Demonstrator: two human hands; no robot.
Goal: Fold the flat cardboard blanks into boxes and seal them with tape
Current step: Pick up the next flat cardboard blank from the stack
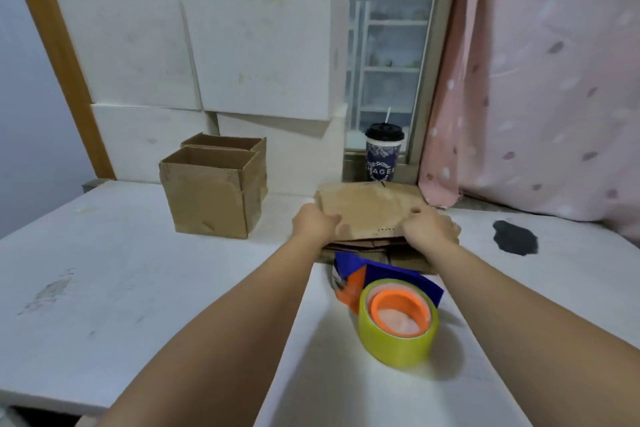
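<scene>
Cardboard blank [369, 213], flat, scuffed, gripped by L hand [314, 224], R hand [429, 229]

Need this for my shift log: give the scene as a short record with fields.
left hand: grips top blank's left edge
right hand: grips top blank's near right corner
stack: flat blanks on table
boxes: two, open-topped, left of stack
tape: on table, nearer than stack, untouched
cup: behind stack, lidded, with straw

Single head-worn wide-angle view; forward and downward, close over the table [86, 288]
</scene>
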